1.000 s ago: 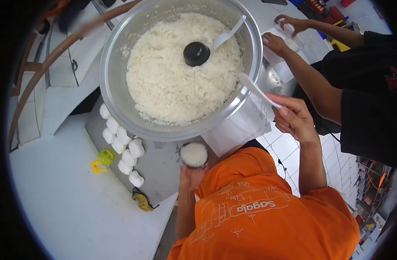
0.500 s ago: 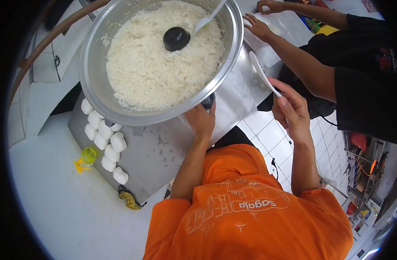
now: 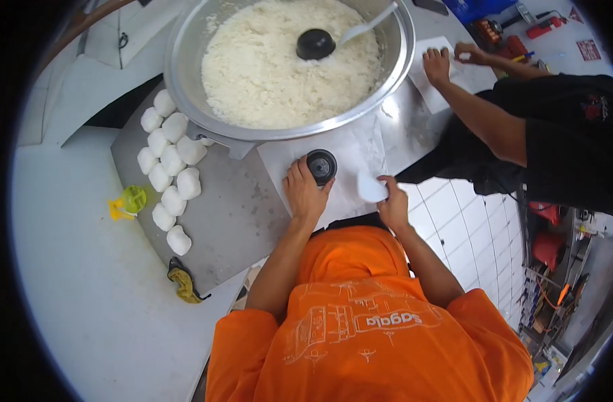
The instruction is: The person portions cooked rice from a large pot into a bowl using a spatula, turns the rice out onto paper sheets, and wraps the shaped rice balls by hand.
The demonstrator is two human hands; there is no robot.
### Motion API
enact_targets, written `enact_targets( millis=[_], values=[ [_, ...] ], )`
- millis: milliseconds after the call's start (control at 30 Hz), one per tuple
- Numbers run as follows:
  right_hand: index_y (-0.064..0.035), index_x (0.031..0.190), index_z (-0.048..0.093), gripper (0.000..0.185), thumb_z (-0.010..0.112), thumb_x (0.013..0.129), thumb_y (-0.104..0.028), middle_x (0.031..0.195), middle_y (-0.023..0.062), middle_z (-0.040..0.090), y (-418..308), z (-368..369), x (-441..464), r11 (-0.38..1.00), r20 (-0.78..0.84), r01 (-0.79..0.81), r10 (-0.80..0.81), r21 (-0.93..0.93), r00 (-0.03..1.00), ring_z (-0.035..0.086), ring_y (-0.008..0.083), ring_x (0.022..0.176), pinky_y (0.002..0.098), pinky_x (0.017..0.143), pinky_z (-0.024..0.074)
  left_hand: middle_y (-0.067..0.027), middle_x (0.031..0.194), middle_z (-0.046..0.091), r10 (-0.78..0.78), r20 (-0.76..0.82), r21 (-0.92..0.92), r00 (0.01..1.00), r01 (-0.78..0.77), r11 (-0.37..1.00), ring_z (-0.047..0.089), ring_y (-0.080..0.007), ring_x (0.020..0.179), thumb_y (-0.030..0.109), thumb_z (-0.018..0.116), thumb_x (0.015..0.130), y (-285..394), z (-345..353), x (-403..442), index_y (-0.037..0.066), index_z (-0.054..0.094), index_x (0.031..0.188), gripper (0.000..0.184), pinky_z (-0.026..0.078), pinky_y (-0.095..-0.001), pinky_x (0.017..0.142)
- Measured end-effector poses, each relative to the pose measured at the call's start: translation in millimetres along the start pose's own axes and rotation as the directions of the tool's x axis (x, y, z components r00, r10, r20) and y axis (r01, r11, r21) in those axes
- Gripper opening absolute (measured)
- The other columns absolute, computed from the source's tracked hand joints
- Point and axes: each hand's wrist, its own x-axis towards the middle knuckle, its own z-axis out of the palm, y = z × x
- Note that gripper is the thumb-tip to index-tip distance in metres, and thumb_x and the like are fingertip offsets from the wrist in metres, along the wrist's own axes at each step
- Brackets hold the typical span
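My left hand (image 3: 305, 191) is curled round the left side of a small round black bowl (image 3: 321, 166), which rests on a white paper sheet (image 3: 357, 144). My right hand (image 3: 393, 204) grips the handle of a white rice paddle (image 3: 371, 187), its blade just right of the bowl and apart from it. Beyond them stands a big metal pot (image 3: 290, 132) full of cooked white rice (image 3: 273, 74). A second black bowl (image 3: 316, 44) sits on that rice, beside a white spoon (image 3: 370, 25) leaning toward the rim.
Several white wrapped bundles (image 3: 172, 159) lie in rows on the grey table (image 3: 243, 201) at left. Near the table's edge are a yellow-green spray bottle (image 3: 133, 199) and a dark and yellow cloth (image 3: 184, 285). Another person's hands (image 3: 437, 65) are over paper at upper right.
My right hand has lowered the rice paddle leftward, close to the black bowl. The bowl under my left hand now shows clear of the pot's rim. The view has shifted.
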Motion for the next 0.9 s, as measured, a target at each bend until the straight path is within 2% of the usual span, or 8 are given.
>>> enact_targets(
  millis=[100,333,467,533,633,733,833,900],
  values=[
    [-0.0151,0.148,0.054,0.077,0.077,0.075,-0.003,0.1,0.0225,0.074,-11,18,10,0.973,0.09,0.125,-0.109,-0.194,0.99,0.071,0.0422,0.091,0.0494,0.083,0.056,-0.0202,0.134,0.056,-0.015,0.021,-0.033,1.0,0.016,0.999,0.052,-0.0384,0.127,0.033,0.091,0.073,1,-6,10,-0.001,0.046,0.143,0.09,0.042,-0.0494,0.103],
    [-0.0144,0.149,0.054,0.079,0.081,0.075,-0.008,0.107,0.0219,0.074,-4,17,14,0.961,0.1,0.151,-0.131,-0.232,0.986,0.07,0.0414,0.098,0.048,0.091,0.0549,-0.0214,0.133,0.057,-0.081,-0.111,-0.433,0.99,0.025,0.901,0.061,-0.0352,0.121,0.022,0.09,0.077,-13,-17,-3,-0.002,0.045,0.143,0.083,0.049,-0.0461,0.102],
    [-0.0068,0.128,0.068,0.045,0.071,0.082,-0.007,0.101,0.0265,0.073,18,12,21,0.994,-0.148,-0.104,0.101,-0.014,0.984,0.071,0.0448,0.095,0.0485,0.084,0.0561,-0.0151,0.128,0.059,-0.142,-0.111,-0.916,0.984,-0.046,0.398,0.064,-0.0277,0.116,0.012,0.089,0.077,-52,-27,-17,-0.001,0.043,0.142,0.081,0.054,-0.0387,0.098],
    [-0.0003,0.103,0.074,0.022,0.074,0.085,-0.014,0.088,0.0248,0.073,35,10,22,0.993,-0.27,-0.12,0.113,-0.007,0.956,0.074,0.0398,0.088,0.0437,0.075,0.0549,-0.0139,0.128,0.057,-0.149,-0.018,-0.874,0.989,0.057,0.482,0.062,-0.0238,0.117,0.009,0.089,0.074,-51,-80,-41,-0.001,0.039,0.145,0.088,0.054,-0.0364,0.099],
    [0.0019,0.091,0.074,0.032,0.077,0.089,-0.03,0.078,0.0245,0.071,47,-1,18,0.945,-0.185,-0.322,0.328,0.062,0.927,0.074,0.035,0.078,0.0431,0.072,0.0536,-0.0167,0.134,0.054,0.061,-0.235,-0.858,0.97,-0.237,0.455,0.061,-0.0276,0.122,0.008,0.088,0.072,-15,-163,-52,0.0,0.033,0.15,0.096,0.054,-0.0399,0.102],
    [0.0037,0.088,0.074,0.031,0.077,0.089,-0.027,0.072,0.0074,0.068,78,21,19,0.829,0.064,-0.449,0.455,0.332,0.888,0.058,0.0192,0.059,0.0376,0.058,0.0455,-0.0178,0.137,0.054,0.093,-0.506,-0.631,0.857,-0.442,0.638,0.059,-0.0307,0.126,0.007,0.087,0.073,16,-224,-17,0.001,0.034,0.152,0.096,0.052,-0.041,0.105],
    [0.0034,0.088,0.074,0.026,0.078,0.088,-0.022,0.07,0.0012,0.062,43,2,18,0.757,0.152,-0.485,0.469,0.438,0.87,0.051,0.0116,0.056,0.0336,0.052,0.0381,-0.0191,0.143,0.05,0.205,-0.502,-0.41,0.84,-0.44,0.799,0.052,-0.031,0.136,0.007,0.087,0.075,59,-266,43,0.001,0.033,0.154,0.096,0.043,-0.0408,0.114],
    [0.0057,0.094,0.076,0.025,0.079,0.086,-0.018,0.074,0.0047,0.067,42,-5,19,0.763,0.192,-0.506,0.471,0.401,0.861,0.058,0.0139,0.066,0.0347,0.062,0.0448,-0.0198,0.147,0.048,0.273,-0.456,-0.294,0.847,-0.432,0.852,0.049,-0.0313,0.138,0.007,0.086,0.078,73,-264,83,0.003,0.033,0.156,0.094,0.037,-0.0401,0.117]
  ],
)
